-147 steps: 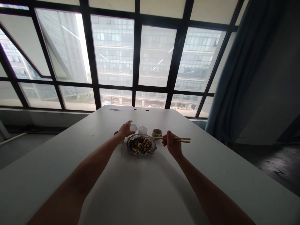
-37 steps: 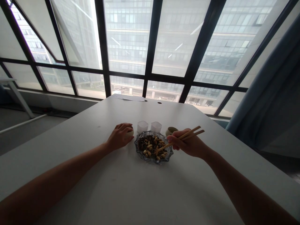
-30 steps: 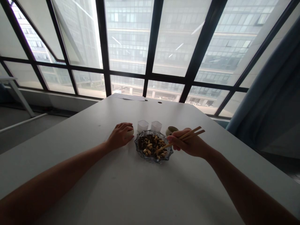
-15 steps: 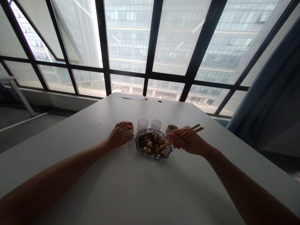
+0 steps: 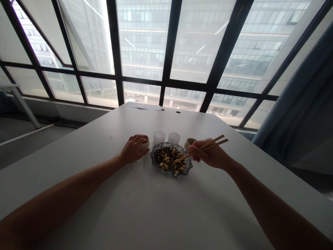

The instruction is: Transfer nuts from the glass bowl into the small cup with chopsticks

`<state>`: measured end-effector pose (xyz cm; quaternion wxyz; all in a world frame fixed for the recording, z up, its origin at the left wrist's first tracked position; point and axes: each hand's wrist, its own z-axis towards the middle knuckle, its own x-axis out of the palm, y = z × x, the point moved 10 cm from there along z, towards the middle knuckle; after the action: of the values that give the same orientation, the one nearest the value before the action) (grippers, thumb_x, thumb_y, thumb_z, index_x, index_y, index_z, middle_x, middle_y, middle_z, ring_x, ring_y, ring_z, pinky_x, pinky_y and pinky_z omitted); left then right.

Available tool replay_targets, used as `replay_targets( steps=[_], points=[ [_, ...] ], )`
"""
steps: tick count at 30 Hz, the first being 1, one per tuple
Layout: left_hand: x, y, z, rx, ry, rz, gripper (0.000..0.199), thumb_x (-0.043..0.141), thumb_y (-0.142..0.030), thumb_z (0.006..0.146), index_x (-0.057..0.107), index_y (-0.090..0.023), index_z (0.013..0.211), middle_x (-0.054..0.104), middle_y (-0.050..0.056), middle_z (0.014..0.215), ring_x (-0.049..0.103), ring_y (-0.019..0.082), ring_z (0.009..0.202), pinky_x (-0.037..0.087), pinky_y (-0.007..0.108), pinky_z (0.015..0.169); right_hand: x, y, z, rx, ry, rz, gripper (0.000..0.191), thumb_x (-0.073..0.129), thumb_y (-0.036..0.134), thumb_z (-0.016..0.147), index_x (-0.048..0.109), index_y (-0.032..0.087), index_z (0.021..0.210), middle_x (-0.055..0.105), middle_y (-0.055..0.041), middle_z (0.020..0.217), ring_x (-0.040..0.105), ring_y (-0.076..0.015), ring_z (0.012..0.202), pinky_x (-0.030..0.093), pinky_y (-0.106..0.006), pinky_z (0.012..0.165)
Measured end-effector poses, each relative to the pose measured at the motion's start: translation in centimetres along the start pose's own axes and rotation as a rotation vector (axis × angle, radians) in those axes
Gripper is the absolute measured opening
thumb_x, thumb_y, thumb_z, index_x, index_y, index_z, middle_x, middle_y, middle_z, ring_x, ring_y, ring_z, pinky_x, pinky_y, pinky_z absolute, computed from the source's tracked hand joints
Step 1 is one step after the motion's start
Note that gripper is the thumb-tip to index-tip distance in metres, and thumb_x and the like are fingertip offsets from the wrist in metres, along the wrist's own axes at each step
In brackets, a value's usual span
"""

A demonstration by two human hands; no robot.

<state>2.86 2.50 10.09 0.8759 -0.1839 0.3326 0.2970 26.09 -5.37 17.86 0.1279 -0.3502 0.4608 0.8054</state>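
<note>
My left hand [image 5: 134,148] is curled round a small pale cup [image 5: 145,144] that stands on the table, left of a scalloped glass bowl [image 5: 154,167]. Peanuts [image 5: 164,165] and dark sunflower seeds [image 5: 159,153] lie mixed in this bowl. Wooden chopsticks [image 5: 213,144] are gripped in my right hand [image 5: 208,154], over the bowl's right side. Their tips reach down among the nuts near the middle; whether they pinch anything is too small to tell. A second pale cup [image 5: 189,142] stands just behind my right hand, which partly covers it.
Two clear plastic cups [image 5: 159,138] stand side by side behind the bowl. White paper [image 5: 145,106] lies at the far edge of the white table [image 5: 145,211], near two dark round spots. Tall windows rise beyond, and a blue curtain [image 5: 291,97] hangs at the right.
The chopstick tips have shifted slightly left in the bowl, and their back ends are spread a little wider. My left hand stays on its cup.
</note>
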Motion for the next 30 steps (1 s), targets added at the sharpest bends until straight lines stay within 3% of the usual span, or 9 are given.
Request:
replay_targets(
  steps=[8, 17, 19, 23, 27, 30],
  points=[
    [-0.1, -0.1, 0.0, 0.015, -0.014, -0.006, 0.024, 0.065, -0.035, 0.089, 0.062, -0.022, 0.109, 0.067, 0.010, 0.126, 0.062, 0.027, 0.118, 0.047, 0.044, 0.101, 0.2, 0.5, -0.2, -0.029, 0.022, -0.052, 0.055, 0.054, 0.059, 0.096, 0.069, 0.017, 0.065, 0.065, -0.0047, 0.054, 0.059, -0.0128, 0.044, 0.047, -0.024, 0.043],
    [-0.1, 0.1, 0.0, 0.000, 0.000, -0.007, 0.024, 0.064, -0.037, 0.090, 0.062, -0.022, 0.110, 0.067, 0.011, 0.127, 0.062, 0.027, 0.119, 0.046, 0.044, 0.102, -0.1, 0.0, -0.1, 0.046, -0.030, 0.053, 0.057, 0.058, 0.067, 0.089, 0.070, 0.016, 0.067, 0.065, -0.0038, 0.051, 0.059, -0.0125, 0.040, 0.046, -0.022, 0.038],
    [-0.2, 0.0, 0.3, -0.006, 0.002, -0.004, 0.025, 0.063, -0.039, 0.091, 0.063, -0.022, 0.109, 0.067, 0.011, 0.128, 0.061, 0.027, 0.120, 0.046, 0.045, 0.102, -0.8, -0.9, 0.0, 0.103, -0.104, 0.119, 0.058, 0.062, 0.071, 0.085, 0.071, 0.016, 0.068, 0.065, -0.0039, 0.049, 0.058, -0.0128, 0.039, 0.046, -0.022, 0.037],
    [0.0, -0.2, 1.5, -0.056, 0.038, 0.013, 0.031, 0.061, -0.042, 0.092, 0.062, -0.022, 0.116, 0.064, 0.012, 0.134, 0.059, 0.029, 0.124, 0.045, 0.047, 0.105, -3.7, -4.3, -0.2, 0.240, -0.382, 0.313, 0.062, 0.069, 0.076, 0.074, 0.070, 0.015, 0.064, 0.063, -0.0054, 0.046, 0.056, -0.0134, 0.036, 0.045, -0.024, 0.034],
    [1.8, -0.3, 3.5, -0.170, 0.161, 0.046, 0.046, 0.062, -0.048, 0.090, 0.057, -0.021, 0.128, 0.063, 0.014, 0.137, 0.058, 0.032, 0.127, 0.043, 0.050, 0.108, -5.6, -8.4, -0.9, 0.368, -0.604, 0.518, 0.058, 0.076, 0.071, 0.071, 0.068, 0.014, 0.061, 0.061, -0.0056, 0.043, 0.052, -0.0118, 0.033, 0.043, -0.023, 0.032],
    [3.4, -0.3, 5.2, -0.260, 0.265, 0.069, 0.060, 0.064, -0.053, 0.087, 0.051, -0.020, 0.135, 0.062, 0.015, 0.138, 0.059, 0.034, 0.126, 0.042, 0.050, 0.109, -6.1, -10.1, -1.3, 0.403, -0.694, 0.594, 0.053, 0.078, 0.064, 0.074, 0.067, 0.014, 0.062, 0.060, -0.0047, 0.043, 0.052, -0.0113, 0.034, 0.043, -0.022, 0.032]
  ],
)
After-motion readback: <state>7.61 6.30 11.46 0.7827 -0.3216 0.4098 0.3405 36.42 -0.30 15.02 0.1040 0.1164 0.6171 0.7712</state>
